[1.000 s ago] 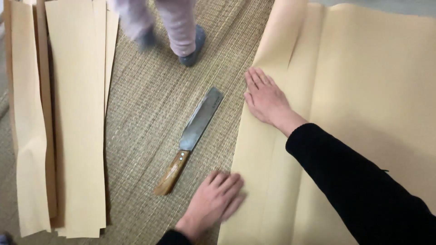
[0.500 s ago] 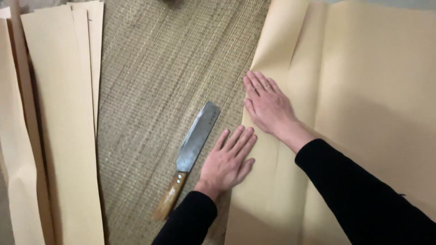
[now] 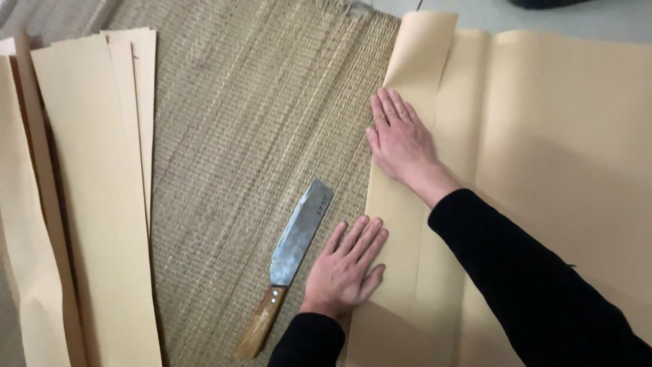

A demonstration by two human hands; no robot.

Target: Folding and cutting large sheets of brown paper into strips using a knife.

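Observation:
A large tan paper sheet point(image 3: 564, 156) lies folded on the right, its folded edge running down beside the woven mat. My right hand point(image 3: 401, 139) rests flat on the folded strip, fingers pointing away from me. My left hand point(image 3: 346, 268) lies flat lower down, fingers spread across the fold's edge, partly on the mat. A cleaver-like knife point(image 3: 292, 251) with a broad steel blade and wooden handle lies on the mat just left of my left hand, not touched.
A woven straw mat point(image 3: 238, 136) covers the floor in the middle. Several long cut strips of tan paper point(image 3: 95, 204) lie stacked along the left side. Grey floor shows at the top right.
My left hand has slid forward along the fold, from near the knife handle to beside the blade. A person's feet at the top have gone out of view. My right hand stays pressed on the paper.

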